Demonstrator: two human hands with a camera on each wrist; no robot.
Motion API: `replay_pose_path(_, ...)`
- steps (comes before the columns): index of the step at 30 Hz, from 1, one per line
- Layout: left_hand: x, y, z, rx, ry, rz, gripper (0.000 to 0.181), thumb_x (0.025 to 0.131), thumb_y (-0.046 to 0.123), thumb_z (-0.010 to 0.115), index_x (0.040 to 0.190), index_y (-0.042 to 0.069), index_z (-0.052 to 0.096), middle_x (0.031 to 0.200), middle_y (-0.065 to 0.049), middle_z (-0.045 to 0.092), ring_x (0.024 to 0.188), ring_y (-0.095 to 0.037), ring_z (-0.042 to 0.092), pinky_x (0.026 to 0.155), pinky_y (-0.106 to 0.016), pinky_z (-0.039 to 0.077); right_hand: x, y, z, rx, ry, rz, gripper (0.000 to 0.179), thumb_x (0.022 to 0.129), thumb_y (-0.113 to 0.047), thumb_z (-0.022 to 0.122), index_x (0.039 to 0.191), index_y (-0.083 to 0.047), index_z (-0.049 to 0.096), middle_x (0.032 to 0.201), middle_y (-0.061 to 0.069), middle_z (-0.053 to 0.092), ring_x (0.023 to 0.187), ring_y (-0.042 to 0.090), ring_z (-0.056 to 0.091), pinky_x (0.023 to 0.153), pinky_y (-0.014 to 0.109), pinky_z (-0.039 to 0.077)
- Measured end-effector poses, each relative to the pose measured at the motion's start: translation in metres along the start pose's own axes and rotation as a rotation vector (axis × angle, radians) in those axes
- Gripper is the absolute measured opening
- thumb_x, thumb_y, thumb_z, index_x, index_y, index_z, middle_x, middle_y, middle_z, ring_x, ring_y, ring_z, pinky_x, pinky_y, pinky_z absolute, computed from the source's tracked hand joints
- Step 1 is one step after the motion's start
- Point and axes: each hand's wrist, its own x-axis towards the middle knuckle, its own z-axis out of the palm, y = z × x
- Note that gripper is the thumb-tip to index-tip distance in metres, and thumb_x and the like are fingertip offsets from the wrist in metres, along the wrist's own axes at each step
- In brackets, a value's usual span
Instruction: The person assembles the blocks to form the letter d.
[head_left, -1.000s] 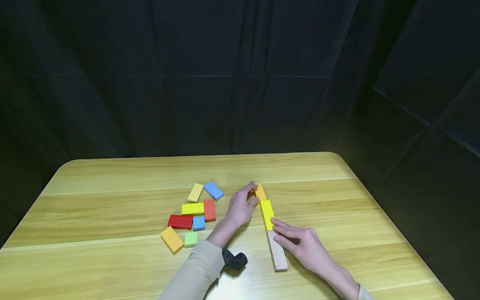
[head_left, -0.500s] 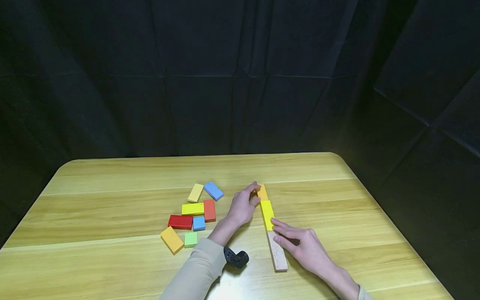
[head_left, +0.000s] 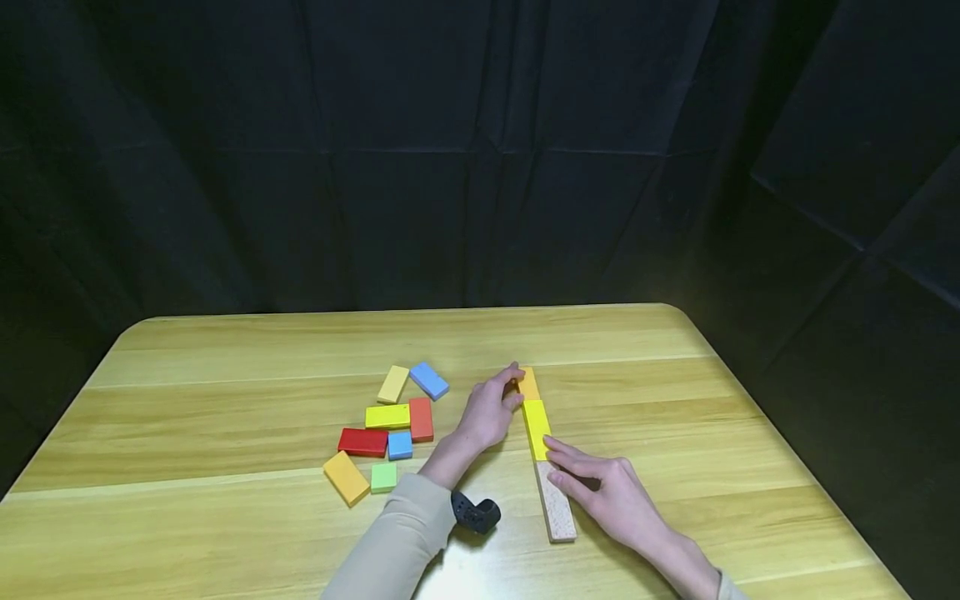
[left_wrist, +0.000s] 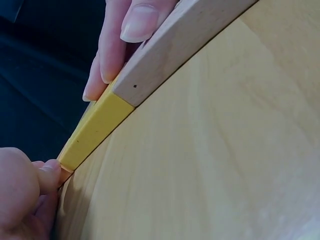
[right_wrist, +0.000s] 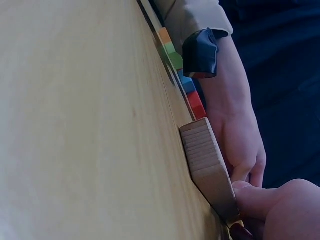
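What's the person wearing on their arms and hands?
The left hand and right hand are both bare, with no gloves. The left sleeve is plain light beige and leaves the wrist uncovered. A bent black gadget sticks out by its cuff. Only a bit of the right sleeve shows, and it looks beige too.

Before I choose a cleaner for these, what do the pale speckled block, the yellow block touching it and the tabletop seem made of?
Pale speckled block: probably bare, matt wood; its end shows grain-like lines.
Yellow block: perhaps painted wood; smooth, even colour shows no grain, so plastic is possible.
Tabletop: wood or wood-look laminate, streaked, with a sheen where light glares.
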Motion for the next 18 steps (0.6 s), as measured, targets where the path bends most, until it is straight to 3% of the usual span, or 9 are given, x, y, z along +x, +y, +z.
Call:
replay_pose_path(9,-0.001,0.0001,-0.0001,-0.058,0.002,0.005,0.045,0.101,0.006,0.054,0.146,0.004,0.047,0.155,-0.012,0.043,0.138,-0.027,0.047,0.113,-0.038,0.041,-0.0005,0.0002,0.0007,-0.004,0.006,0.0,0.03,0.091,-0.027,0.074,0.118,-0.012,0.075,0.131,-0.008,0.066,0.12,0.015,0.061,0.098,0.042,0.052)
replay_pose_path(18,-0.0005,-0.0016,0.001,-0.083,0.028,0.01,0.041,0.102,0.006,0.054,0.142,0.004,0.051,0.153,-0.012,0.046,0.134,-0.03,0.052,0.11,-0.038,0.045,0.0,0.0002,0.0008,-0.003,0.007,0.002,0.03,0.091,-0.027,0.074,0.118,-0.012,0.075,0.131,-0.008,0.066,0.119,0.014,0.061,0.1,0.028,0.05)
